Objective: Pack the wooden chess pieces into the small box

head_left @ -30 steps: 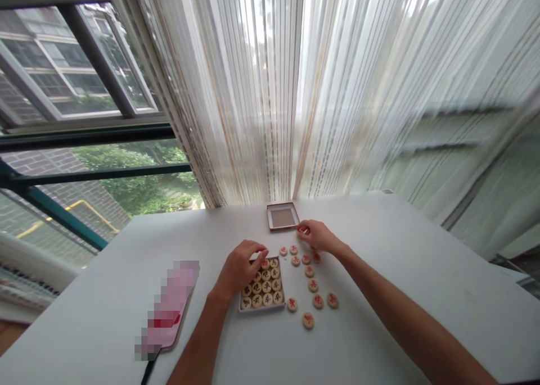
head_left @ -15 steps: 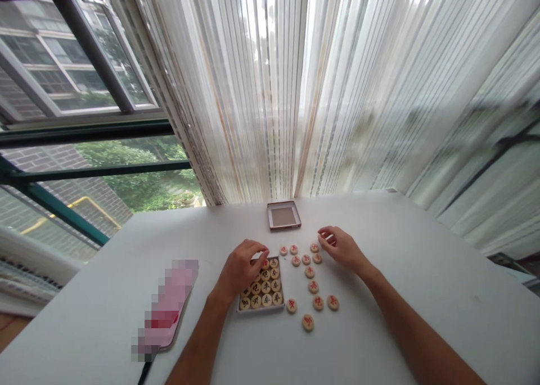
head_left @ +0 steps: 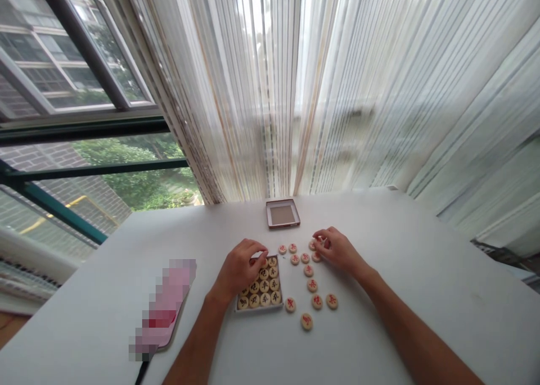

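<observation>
A shallow square box on the white table holds several round wooden chess pieces with black and red characters. My left hand rests on the box's far left corner, fingers curled over the pieces there. Several loose red-marked pieces lie on the table to the right of the box. My right hand is at the far end of that scatter, its fingertips pinching a piece at the far end of the scatter. An empty box lid lies farther back.
A pink blurred flat object with a dark cord lies at the left front of the table. Striped sheer curtains hang right behind the table's far edge, and an open window is at the left.
My right hand drew back from beside the lid to the right, then came down onto the far loose pieces. My left hand stayed on the box.
</observation>
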### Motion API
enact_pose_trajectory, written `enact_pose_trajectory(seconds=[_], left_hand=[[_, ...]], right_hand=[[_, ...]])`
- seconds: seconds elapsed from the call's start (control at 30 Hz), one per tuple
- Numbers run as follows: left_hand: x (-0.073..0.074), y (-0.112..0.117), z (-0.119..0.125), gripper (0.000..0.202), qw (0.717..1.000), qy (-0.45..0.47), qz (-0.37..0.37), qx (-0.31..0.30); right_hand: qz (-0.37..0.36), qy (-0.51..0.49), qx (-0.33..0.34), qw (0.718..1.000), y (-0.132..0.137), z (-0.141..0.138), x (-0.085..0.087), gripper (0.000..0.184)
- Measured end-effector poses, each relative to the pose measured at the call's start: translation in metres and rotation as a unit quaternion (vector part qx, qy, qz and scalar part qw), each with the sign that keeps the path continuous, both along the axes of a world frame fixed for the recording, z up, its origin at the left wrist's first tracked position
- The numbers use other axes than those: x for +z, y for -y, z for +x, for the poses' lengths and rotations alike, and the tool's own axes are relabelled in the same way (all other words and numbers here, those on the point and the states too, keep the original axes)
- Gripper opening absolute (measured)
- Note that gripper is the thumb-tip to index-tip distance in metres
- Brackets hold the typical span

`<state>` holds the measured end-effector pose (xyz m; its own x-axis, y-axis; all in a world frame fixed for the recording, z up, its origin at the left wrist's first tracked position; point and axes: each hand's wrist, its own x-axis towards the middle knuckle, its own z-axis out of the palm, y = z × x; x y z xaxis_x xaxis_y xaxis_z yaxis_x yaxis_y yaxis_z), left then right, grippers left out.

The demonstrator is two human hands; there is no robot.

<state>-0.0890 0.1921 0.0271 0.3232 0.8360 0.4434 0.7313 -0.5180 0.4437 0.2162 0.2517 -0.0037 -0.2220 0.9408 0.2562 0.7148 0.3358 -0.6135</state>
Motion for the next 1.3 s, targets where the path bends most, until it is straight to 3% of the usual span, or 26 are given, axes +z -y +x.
enact_pose_trajectory(seconds=[0.33, 0.47, 0.63, 0.77, 0.93, 1.3], left_hand=[[0.005, 0.004, 0.008, 0.015, 1.0, 0.022, 0.008, -0.004], [0.008, 0.012, 0.023, 0.017, 0.998, 0.047, -0.007, -0.031], [0.005, 0.021, 0.038, 0.017, 0.994, 0.095, -0.048, -0.033], [-0.001, 0.023, 0.043, 0.021, 0.981, 0.165, -0.101, -0.03], [-0.004, 0.023, 0.05, 0.021, 0.957, 0.239, -0.149, -0.069], [0.0, 0.023, 0.052, 0.021, 0.924, 0.301, -0.219, -0.087]], right_hand=[[0.059, -0.05, 0.023, 0.997, 0.01, -0.002, 0.018, 0.022], [0.118, -0.105, 0.101, 0.982, 0.027, -0.017, 0.025, 0.027], [0.116, -0.127, 0.18, 0.968, 0.047, -0.037, 0.026, 0.029], [0.141, -0.137, 0.198, 0.96, 0.056, -0.044, 0.027, 0.03], [0.155, -0.15, 0.227, 0.95, 0.062, -0.049, 0.025, 0.031], [0.12, -0.127, 0.238, 0.955, 0.065, -0.049, 0.019, 0.035]])
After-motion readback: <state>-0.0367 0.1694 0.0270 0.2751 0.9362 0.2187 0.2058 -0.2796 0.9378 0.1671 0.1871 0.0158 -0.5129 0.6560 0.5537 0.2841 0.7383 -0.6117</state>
